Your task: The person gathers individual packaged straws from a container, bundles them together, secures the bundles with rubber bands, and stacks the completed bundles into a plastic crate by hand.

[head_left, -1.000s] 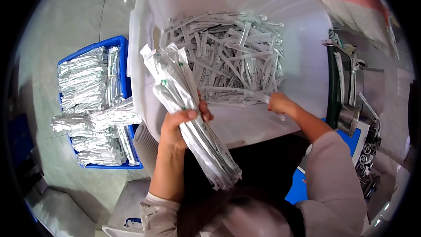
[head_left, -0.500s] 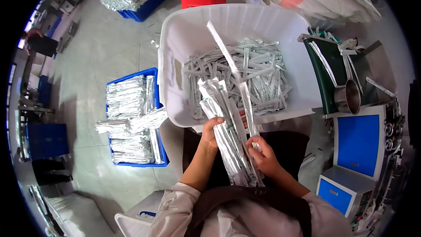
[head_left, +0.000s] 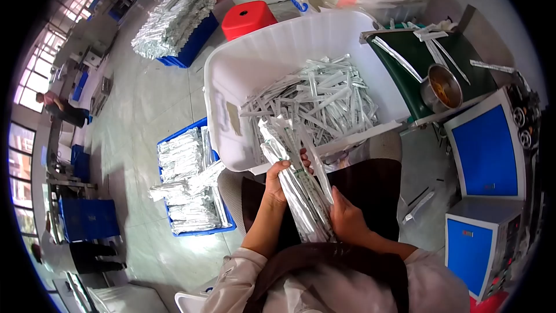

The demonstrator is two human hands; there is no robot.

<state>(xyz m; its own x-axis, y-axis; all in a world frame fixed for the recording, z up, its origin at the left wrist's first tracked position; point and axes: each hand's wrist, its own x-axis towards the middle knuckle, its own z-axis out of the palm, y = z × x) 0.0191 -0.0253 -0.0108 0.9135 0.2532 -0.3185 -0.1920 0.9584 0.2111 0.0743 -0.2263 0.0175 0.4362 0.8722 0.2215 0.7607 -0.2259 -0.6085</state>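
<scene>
My left hand is wrapped round a bundle of long silvery packets, held upright at a slant over my lap. Against the bundle's lower right side lies my right hand, its fingers closed on a packet that runs along the bundle; its fingertips are partly hidden. Just beyond the hands stands a large white bin with many loose packets lying crosswise inside.
Left of me, a blue crate holds stacked packets. A heaped blue crate and a red stool stand beyond. At right are a green belt, a metal cup and a blue-panelled machine. Two people are at far left.
My right hand has come from inside the bin to the bundle, bringing a packet alongside it. The view has tilted up and shows more of the room.
</scene>
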